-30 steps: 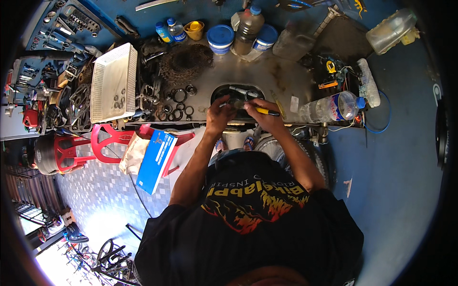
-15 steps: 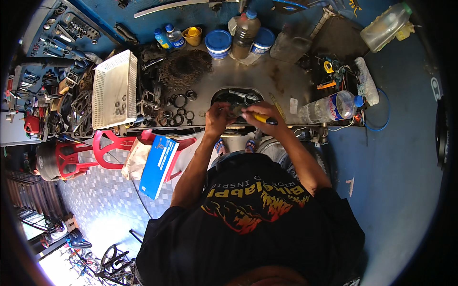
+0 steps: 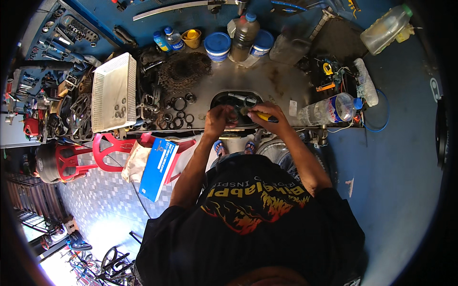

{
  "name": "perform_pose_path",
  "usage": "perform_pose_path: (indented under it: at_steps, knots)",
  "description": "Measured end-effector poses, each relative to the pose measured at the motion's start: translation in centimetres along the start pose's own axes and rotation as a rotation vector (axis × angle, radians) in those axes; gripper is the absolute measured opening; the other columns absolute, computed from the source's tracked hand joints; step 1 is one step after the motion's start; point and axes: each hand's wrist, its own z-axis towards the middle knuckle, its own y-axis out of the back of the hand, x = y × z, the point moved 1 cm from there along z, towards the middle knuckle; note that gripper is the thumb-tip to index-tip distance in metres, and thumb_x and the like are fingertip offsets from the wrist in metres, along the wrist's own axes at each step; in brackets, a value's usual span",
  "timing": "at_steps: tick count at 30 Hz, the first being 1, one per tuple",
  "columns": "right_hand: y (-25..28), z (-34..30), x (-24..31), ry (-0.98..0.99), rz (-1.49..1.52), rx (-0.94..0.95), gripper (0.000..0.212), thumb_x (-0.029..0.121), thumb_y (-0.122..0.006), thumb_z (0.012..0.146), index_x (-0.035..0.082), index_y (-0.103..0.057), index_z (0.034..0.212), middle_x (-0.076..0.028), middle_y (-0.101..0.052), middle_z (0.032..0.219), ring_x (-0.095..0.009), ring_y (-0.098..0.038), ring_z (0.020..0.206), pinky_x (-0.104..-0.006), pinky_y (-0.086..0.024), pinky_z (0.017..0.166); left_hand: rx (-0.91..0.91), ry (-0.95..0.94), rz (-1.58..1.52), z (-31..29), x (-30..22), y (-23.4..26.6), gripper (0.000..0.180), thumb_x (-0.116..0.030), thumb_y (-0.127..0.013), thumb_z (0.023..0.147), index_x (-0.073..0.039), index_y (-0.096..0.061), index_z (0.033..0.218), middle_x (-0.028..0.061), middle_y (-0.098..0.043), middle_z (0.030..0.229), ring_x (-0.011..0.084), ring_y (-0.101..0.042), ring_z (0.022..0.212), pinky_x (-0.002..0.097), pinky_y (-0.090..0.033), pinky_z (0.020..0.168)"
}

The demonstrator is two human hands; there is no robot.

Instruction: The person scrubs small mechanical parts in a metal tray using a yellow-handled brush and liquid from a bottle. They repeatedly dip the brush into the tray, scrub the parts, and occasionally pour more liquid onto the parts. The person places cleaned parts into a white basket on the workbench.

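My left hand [image 3: 218, 119] is closed around a small dark metal part held over the black tray [image 3: 224, 98] on the grimy workbench [image 3: 281, 81]. My right hand [image 3: 267, 114] grips a yellow-handled brush [image 3: 261, 116] whose tip points at that part. Both hands meet at the tray's near edge. A few metal pieces lie inside the tray. The part itself is mostly hidden by my fingers.
Metal rings and bearings [image 3: 176, 107] lie left of the tray, beside a white perforated basket [image 3: 114, 93] and a rusty cassette [image 3: 183, 71]. Blue-lidded tubs [image 3: 217, 45] and bottles stand at the back. A water bottle [image 3: 331, 108] lies right. A red plastic chair [image 3: 114, 152] holds a blue box [image 3: 160, 168].
Both hands stay over the tray with only small shifts; the brush remains against the part.
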Motion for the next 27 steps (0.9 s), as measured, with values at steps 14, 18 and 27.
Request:
perform_pose_path:
  at_steps: [14, 18, 27]
  knots:
    - [-1.0, 1.6, 1.8, -0.097, -0.011, 0.013, 0.024, 0.025, -0.081, 0.094, 0.008, -0.081, 0.11, -0.011, -0.077, 0.093, -0.025, -0.073, 0.086, -0.0364, -0.057, 0.082, -0.073, -0.094, 0.061, 0.0, 0.2, -0.4, 0.032, -0.005, -0.06, 0.105, 0.004, -0.063, 0.135, 0.008, -0.072, 0.093, 0.0134, -0.069, 0.077, 0.0297, -0.061, 0.066]
    - [0.3, 2.6, 1.8, -0.112, -0.004, 0.272, 0.024, 0.025, -0.082, 0.092, 0.009, -0.081, 0.108, -0.012, -0.078, 0.094, -0.029, -0.073, 0.09, -0.0379, -0.057, 0.082, -0.019, -0.037, 0.021, 0.1, 0.3, 0.3, 0.034, -0.008, -0.06, 0.106, 0.008, -0.062, 0.135, 0.0117, -0.074, 0.101, 0.0146, -0.068, 0.08, 0.0307, -0.062, 0.071]
    - [-1.4, 3.1, 3.0, -0.206, 0.122, 0.192, 0.02, 0.016, -0.081, 0.095, -0.001, -0.071, 0.098, -0.013, -0.074, 0.085, -0.017, -0.071, 0.075, -0.0304, -0.055, 0.072, -0.02, -0.068, 0.096, 0.4, 0.1, -0.4, 0.035, -0.004, -0.057, 0.106, 0.01, -0.06, 0.138, 0.0167, -0.076, 0.111, 0.0207, -0.076, 0.094, 0.0333, -0.066, 0.08]
